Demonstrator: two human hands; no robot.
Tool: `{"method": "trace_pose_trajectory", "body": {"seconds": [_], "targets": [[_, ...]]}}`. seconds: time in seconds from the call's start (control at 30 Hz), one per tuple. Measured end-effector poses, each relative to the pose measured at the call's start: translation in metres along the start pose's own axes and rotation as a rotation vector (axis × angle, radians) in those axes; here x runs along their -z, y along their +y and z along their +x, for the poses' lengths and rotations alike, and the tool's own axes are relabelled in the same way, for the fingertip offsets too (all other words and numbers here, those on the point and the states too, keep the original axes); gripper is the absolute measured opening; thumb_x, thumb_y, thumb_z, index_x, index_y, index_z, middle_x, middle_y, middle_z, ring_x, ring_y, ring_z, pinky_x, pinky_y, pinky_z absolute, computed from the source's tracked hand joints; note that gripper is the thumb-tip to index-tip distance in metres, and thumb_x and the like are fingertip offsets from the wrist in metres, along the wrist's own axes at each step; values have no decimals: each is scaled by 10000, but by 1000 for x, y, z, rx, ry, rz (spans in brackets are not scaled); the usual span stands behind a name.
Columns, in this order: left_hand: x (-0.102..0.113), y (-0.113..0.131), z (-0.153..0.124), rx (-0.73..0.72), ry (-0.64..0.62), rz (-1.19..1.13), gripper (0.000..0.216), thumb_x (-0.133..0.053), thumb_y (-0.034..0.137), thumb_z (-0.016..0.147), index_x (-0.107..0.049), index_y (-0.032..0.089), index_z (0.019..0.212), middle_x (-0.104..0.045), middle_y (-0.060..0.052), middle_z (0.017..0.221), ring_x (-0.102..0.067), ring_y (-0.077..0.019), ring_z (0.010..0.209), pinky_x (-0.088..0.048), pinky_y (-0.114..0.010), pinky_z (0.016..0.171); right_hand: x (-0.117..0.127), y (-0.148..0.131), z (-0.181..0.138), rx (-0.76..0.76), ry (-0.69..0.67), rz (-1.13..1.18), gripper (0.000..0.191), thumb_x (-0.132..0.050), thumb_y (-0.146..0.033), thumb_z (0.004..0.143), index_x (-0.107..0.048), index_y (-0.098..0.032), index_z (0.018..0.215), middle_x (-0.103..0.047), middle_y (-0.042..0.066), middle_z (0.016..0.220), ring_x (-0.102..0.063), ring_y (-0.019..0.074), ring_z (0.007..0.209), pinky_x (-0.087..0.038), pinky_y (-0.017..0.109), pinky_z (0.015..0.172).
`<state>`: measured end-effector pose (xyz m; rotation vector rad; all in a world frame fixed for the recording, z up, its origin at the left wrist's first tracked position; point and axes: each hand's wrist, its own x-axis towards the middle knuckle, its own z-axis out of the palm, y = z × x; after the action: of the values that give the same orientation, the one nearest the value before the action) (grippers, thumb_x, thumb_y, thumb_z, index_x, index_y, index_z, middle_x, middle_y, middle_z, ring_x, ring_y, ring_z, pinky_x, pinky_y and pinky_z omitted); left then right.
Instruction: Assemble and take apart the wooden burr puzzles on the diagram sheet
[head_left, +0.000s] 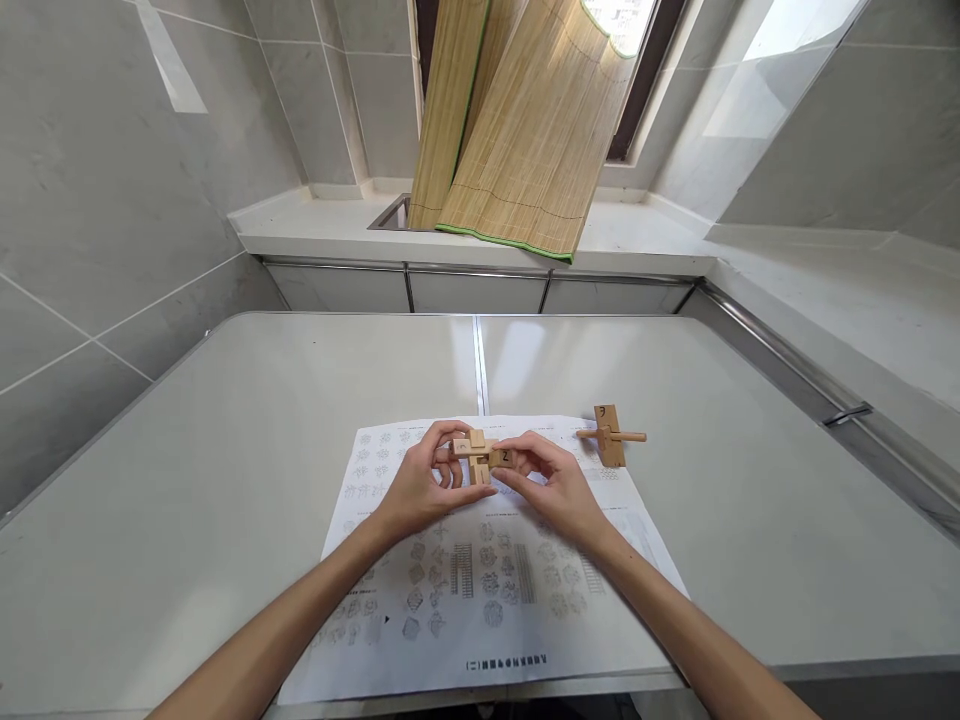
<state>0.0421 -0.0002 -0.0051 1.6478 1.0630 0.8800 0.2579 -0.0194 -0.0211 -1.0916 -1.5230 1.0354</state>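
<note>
Both hands meet over a printed sheet (480, 590) on the grey table (225, 450). My left hand (424, 485) is closed around the left side of a small wooden block puzzle (480, 455) made of interlocked pale pieces. My right hand (551, 480) pinches its right end, where a block marked "2" shows. The puzzle is held just above the paper. A separate wooden piece (611, 435), a numbered block with a dowel through it, lies on the table to the right of my right hand, apart from it.
The sheet carries rows of small puzzle diagrams. A rolled bamboo mat (517, 130) leans on the white ledge (315, 225) behind the table. Tiled walls close in on the left and right. A seam (478, 365) runs down the table's middle.
</note>
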Motion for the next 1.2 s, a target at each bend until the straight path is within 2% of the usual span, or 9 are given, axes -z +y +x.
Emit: {"method": "trace_pose_trajectory", "body": {"seconds": [0.2, 0.4, 0.6, 0.77, 0.87, 1.03, 1.2], "targets": [[0, -6, -1, -37, -43, 109, 665, -922, 485, 714, -565, 261, 1228, -638, 18, 894, -541, -122, 620, -485, -245, 547, -1, 3, -1, 21, -4, -29, 213, -806, -403, 882, -796, -293, 1064, -692, 27, 857, -614, 204, 724, -520, 365, 709], [2, -8, -1, -147, -72, 195, 624, -927, 504, 705, -619, 265, 1192, -638, -40, 1117, -551, -126, 687, -471, -247, 545, -2, 1, -3, 63, -54, -19, 204, -800, -430, 888, -802, -298, 1043, -721, 29, 846, -652, 205, 682, -538, 367, 667], [1, -6, -1, -72, -125, 134, 651, -916, 442, 749, -564, 256, 1265, -697, 10, 913, -628, -136, 658, -532, -268, 621, 0, 1, -4, 28, -68, -26, 257, -788, -472, 900, -781, -276, 1066, -682, 10, 773, -621, 193, 633, -521, 367, 693], [1, -3, -2, -42, -69, 68, 652, -922, 450, 740, -570, 240, 1248, -706, -27, 1047, -656, -129, 673, -570, -295, 683, 1, 2, -3, -71, -26, 45, 351, -639, -560, 988, -704, -251, 1141, -575, -25, 749, -477, 135, 562, -409, 297, 584], [1, -2, -1, -16, -51, -26, 646, -927, 428, 738, -571, 246, 1246, -678, -50, 1166, -645, -111, 693, -576, -287, 703, 1, 4, -1, -132, -31, 35, 381, -614, -576, 995, -661, -239, 1166, -546, -32, 763, -446, 127, 575, -374, 286, 573], [2, -1, -1, 39, -48, -97, 656, -932, 398, 737, -591, 261, 1280, -649, -63, 1240, -629, -106, 754, -579, -282, 760, 1, 5, 0, -157, -106, -57, 364, -581, -577, 1011, -654, -223, 974, -474, -52, 641, -422, 143, 593, -341, 293, 600], [4, 0, -3, 40, -121, -70, 683, -885, 397, 797, -578, 299, 1400, -676, -55, 1185, -618, -112, 741, -591, -310, 801, 2, 5, -1, -200, -204, 69, 445, -537, -592, 1030, -562, -224, 781, -516, -43, 617, -438, 133, 557, -346, 286, 581]]}}
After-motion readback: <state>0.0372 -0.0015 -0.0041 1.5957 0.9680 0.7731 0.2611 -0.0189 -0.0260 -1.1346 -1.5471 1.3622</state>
